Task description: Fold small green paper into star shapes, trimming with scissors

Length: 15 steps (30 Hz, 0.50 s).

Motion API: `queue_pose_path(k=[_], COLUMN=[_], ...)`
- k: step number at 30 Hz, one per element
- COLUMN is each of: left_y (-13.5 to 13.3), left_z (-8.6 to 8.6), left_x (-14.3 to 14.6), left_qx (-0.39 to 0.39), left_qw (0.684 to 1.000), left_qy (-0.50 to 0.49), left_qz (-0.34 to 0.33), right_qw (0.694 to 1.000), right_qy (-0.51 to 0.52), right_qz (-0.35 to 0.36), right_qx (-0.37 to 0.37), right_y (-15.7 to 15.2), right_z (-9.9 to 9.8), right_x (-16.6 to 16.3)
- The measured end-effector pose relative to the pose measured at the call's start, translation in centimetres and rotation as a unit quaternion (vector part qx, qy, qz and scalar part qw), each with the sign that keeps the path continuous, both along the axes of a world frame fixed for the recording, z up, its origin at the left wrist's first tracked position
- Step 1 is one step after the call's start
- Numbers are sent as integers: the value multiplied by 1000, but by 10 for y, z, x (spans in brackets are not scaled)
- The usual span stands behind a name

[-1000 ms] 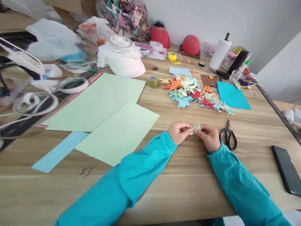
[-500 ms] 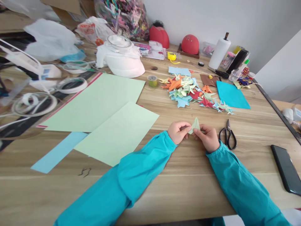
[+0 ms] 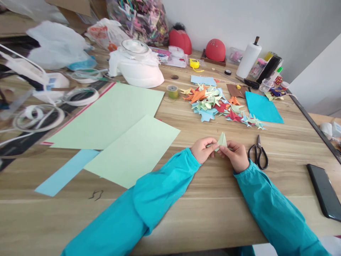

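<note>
A small piece of folded pale green paper (image 3: 222, 139), pointed at the top, is pinched between both hands just above the table. My left hand (image 3: 204, 149) grips its left side with thumb and fingers. On the right side, my right hand (image 3: 236, 154) has its thumb pressed on the front of the paper; the fingertips behind are partly hidden. Black-handled scissors (image 3: 258, 153) lie just right of my right hand. Beyond the hands is a pile of folded paper pieces (image 3: 210, 103) in orange, green, blue and red.
Large pale green sheets (image 3: 133, 149) and a blue strip (image 3: 66, 172) lie to the left. A phone (image 3: 325, 192) rests at the right. Farther back are a spool of thread (image 3: 172, 91), a turquoise sheet (image 3: 263, 106), a yellow tape measure (image 3: 194, 64) and coiled white cables (image 3: 38, 119).
The folded green paper has shifted very slightly in the fingers, and its crease shows a little differently. Both hands stay in nearly the same place.
</note>
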<state>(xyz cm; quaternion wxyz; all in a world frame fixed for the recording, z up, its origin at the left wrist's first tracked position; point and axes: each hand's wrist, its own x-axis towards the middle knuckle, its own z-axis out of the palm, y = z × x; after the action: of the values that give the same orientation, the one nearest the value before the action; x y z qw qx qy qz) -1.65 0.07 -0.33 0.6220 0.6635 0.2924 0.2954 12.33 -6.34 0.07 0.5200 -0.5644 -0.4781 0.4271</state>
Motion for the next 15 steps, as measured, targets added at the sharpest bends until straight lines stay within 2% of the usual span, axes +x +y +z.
queue_pose_path(k=[6,12,15], left_y=[0,-1,-1], left_z=[2,-1,-1], left_x=[-1,0,0], left_qx=[4,13,-8], left_qw=[1000,1000,1000], left_qy=[4,14,13], left_qz=[18,22,18], right_qw=[994,999,999], right_qy=[103,10,3], right_qz=[-25,40,50], right_qx=[-8,-19,-13], right_y=[1,1,1], right_z=[-4,1,2], right_x=[3,2,3])
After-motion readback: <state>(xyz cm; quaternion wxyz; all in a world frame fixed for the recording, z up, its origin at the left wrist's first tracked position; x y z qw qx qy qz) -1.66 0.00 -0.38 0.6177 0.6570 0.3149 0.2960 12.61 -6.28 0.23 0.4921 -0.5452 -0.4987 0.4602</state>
